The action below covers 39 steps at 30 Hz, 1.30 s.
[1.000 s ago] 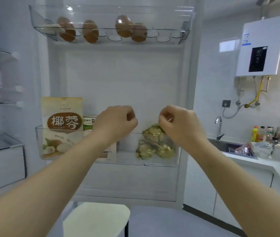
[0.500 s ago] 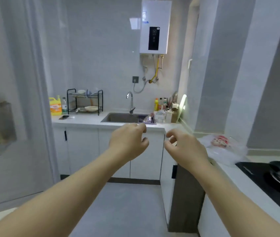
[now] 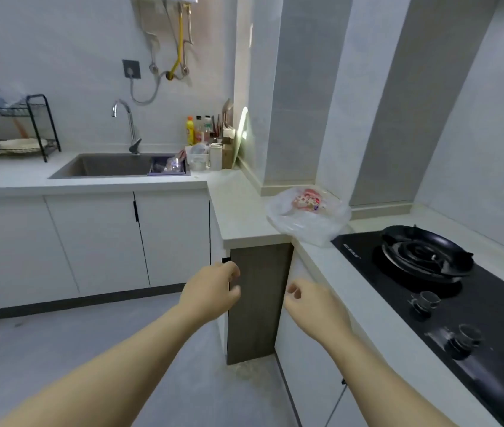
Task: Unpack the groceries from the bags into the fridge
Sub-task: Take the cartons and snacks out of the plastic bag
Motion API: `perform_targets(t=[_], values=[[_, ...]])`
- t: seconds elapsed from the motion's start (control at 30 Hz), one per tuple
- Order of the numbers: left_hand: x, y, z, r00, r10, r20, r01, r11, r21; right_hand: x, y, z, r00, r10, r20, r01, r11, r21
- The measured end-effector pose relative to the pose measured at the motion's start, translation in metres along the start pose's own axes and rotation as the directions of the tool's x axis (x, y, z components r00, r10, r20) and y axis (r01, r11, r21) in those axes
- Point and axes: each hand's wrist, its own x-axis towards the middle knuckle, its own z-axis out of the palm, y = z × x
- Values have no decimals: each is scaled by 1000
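Note:
A clear plastic grocery bag [image 3: 309,215] lies on the white counter [image 3: 241,208] at the corner, just left of the stove. A red and white package [image 3: 307,201] shows through the bag. Both my hands hang in front of the cabinets below the counter edge, well short of the bag. My left hand [image 3: 212,291] has loosely curled fingers and holds nothing. My right hand [image 3: 310,302] is likewise loosely curled and empty. The fridge is out of view.
A black gas stove [image 3: 447,291] with a burner grate fills the right counter. A sink [image 3: 112,166] with a tap, bottles and jars [image 3: 204,146] sits at the back. A black dish rack [image 3: 10,127] stands far left. Grey floor lies below.
The view has swung right from the fridge door to the kitchen corner. Both empty hands have dropped lower and come closer to the counter with the bag.

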Motion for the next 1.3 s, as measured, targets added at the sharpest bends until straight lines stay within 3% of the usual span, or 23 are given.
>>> perform_targets(t=[0.33, 0.5, 0.9, 0.97, 1.13, 1.3], values=[[179, -35, 27, 995, 84, 49, -81, 995, -54, 173, 8, 20, 990, 132, -43, -129, 990, 58], [266, -33, 43, 980, 171, 103, -164, 984, -72, 249, 24, 23, 973, 219, -74, -203, 962, 183], [439, 11, 113, 958, 272, 86, -271, 962, -25, 405, 119, 16, 930, 276, -243, -241, 957, 162], [463, 20, 124, 955, 284, 87, -287, 957, 27, 427, 136, 13, 930, 240, -278, -218, 970, 110], [508, 38, 150, 945, 302, 124, -323, 923, 209, 477, 167, 5, 920, 42, -389, -147, 959, -242], [536, 38, 179, 921, 193, 339, -311, 888, 339, 510, 195, 19, 982, -24, -188, -64, 892, -448]])
